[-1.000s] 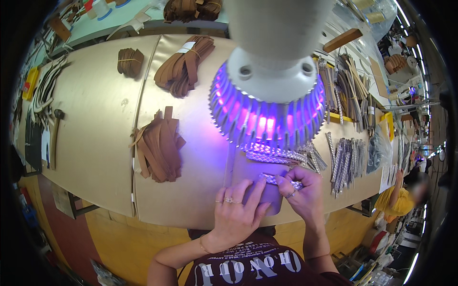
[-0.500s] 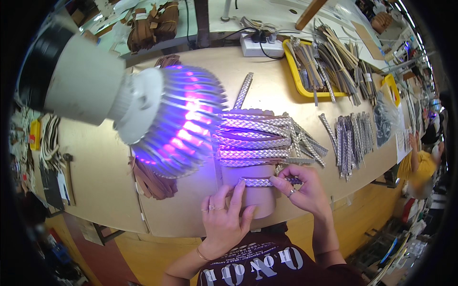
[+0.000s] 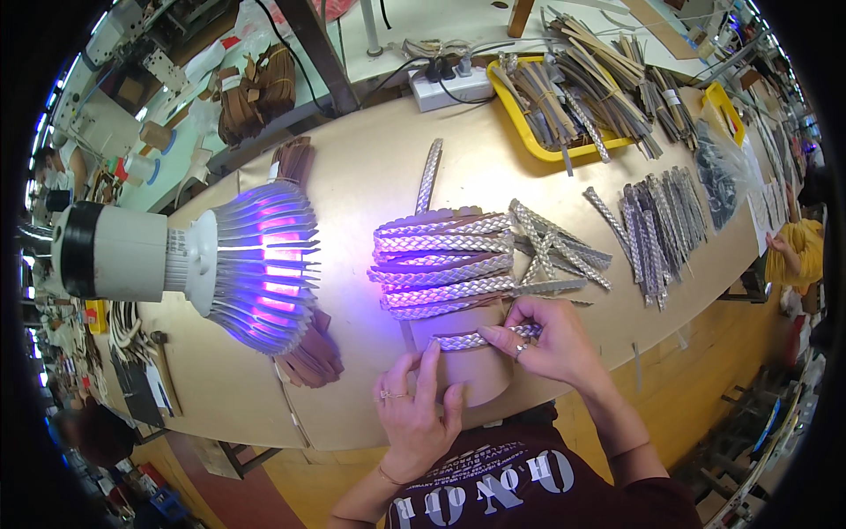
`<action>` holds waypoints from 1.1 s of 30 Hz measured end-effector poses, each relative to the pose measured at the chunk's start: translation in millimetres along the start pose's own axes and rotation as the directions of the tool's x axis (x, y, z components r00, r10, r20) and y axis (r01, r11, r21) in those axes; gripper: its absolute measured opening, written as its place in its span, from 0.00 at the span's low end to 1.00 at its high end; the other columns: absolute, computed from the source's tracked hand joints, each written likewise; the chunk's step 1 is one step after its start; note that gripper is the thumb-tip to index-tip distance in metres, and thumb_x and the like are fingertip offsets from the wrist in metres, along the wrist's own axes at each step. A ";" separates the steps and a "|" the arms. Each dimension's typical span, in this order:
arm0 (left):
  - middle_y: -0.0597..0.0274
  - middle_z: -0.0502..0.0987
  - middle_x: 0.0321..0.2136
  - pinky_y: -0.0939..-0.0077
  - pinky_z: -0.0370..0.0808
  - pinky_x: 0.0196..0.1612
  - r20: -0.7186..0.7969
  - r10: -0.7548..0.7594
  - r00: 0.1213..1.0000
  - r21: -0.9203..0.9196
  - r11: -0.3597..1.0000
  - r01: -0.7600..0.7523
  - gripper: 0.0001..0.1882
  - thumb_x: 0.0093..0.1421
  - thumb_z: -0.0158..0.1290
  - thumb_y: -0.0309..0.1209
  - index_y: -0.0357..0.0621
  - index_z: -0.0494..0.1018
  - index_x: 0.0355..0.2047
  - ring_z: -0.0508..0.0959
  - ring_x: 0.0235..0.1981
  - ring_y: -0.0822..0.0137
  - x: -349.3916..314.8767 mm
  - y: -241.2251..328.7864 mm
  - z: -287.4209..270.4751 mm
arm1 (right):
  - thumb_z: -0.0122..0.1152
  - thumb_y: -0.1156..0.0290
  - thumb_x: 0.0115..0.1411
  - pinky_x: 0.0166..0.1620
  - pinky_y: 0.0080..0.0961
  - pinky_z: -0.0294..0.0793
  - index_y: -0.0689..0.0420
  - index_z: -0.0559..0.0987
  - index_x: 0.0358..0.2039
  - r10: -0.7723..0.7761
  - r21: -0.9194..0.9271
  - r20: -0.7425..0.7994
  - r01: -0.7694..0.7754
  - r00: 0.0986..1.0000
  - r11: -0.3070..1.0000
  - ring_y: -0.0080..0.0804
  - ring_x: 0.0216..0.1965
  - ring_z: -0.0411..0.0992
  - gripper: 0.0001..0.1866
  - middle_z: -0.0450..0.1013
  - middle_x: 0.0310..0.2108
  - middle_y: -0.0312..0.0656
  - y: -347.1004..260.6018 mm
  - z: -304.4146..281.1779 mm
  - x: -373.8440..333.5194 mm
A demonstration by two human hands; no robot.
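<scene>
A silver braided strap [image 3: 460,341] with a brown edge lies across a tan curved form [image 3: 480,377] near the table's front edge. My right hand [image 3: 560,346] pinches the strap toward its right end, and the fingers hide part of it. On its left end rests the index fingertip of my left hand [image 3: 416,413]; the thumb stands apart, below the strap. Just beyond, a row of similar braided straps [image 3: 449,284] lies side by side, with loose strap ends [image 3: 560,251] fanned out to their right. One single strap [image 3: 429,176] points away behind them.
A finned lamp [image 3: 256,264] glows purple at left, over brown strip bundles [image 3: 308,353]. Cut braided pieces [image 3: 656,234] lie at right. Behind stand a yellow tray [image 3: 564,157] of strips and a white power strip [image 3: 451,88]. A hammer [image 3: 166,370] lies far left. Another person [image 3: 793,256] is far right.
The view has shifted, so the lamp sits farther left and covers less of the table. Both hands keep their places at the strap, which tilts slightly more, right end up.
</scene>
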State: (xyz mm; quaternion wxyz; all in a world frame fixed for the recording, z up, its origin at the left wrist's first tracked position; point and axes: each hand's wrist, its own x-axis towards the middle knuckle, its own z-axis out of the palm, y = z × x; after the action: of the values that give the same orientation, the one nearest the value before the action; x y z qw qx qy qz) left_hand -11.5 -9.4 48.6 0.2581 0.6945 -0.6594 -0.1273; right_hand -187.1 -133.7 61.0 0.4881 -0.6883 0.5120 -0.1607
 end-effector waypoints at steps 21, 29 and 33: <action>0.38 0.60 0.64 0.40 0.52 0.66 0.040 0.043 0.998 -0.198 0.980 -0.034 0.26 0.61 0.56 0.35 0.39 0.67 0.59 0.62 0.65 0.41 -13.6 -1.6 10.1 | 0.67 0.53 0.58 0.24 0.28 0.65 0.61 0.78 0.27 0.025 -0.022 0.047 -0.024 0.999 0.999 0.30 0.17 0.67 0.21 0.70 0.15 0.42 -21.8 -16.9 -8.6; 0.35 0.60 0.63 0.45 0.60 0.63 0.078 0.045 0.996 -0.144 0.989 -0.033 0.31 0.59 0.59 0.38 0.41 0.67 0.61 0.64 0.63 0.41 -11.7 -2.0 8.6 | 0.69 0.63 0.58 0.27 0.20 0.64 0.60 0.77 0.25 0.085 0.095 0.039 -0.088 0.996 0.992 0.17 0.22 0.64 0.15 0.71 0.19 0.33 0.7 -6.7 -3.9; 0.34 0.61 0.62 0.47 0.61 0.63 0.064 0.058 0.996 -0.112 0.992 -0.050 0.30 0.60 0.58 0.39 0.40 0.68 0.60 0.64 0.63 0.41 -10.7 -1.4 8.0 | 0.67 0.56 0.59 0.25 0.25 0.65 0.61 0.78 0.27 0.073 0.099 0.033 -0.076 0.997 0.992 0.25 0.19 0.65 0.19 0.69 0.16 0.38 4.9 -4.3 -4.8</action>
State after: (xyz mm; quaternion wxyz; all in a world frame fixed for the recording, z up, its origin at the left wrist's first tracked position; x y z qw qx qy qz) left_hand -15.5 -0.4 39.5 0.2772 0.6564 -0.6782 -0.1799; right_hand -194.9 -131.8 60.2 0.5352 -0.6457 0.5212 -0.1578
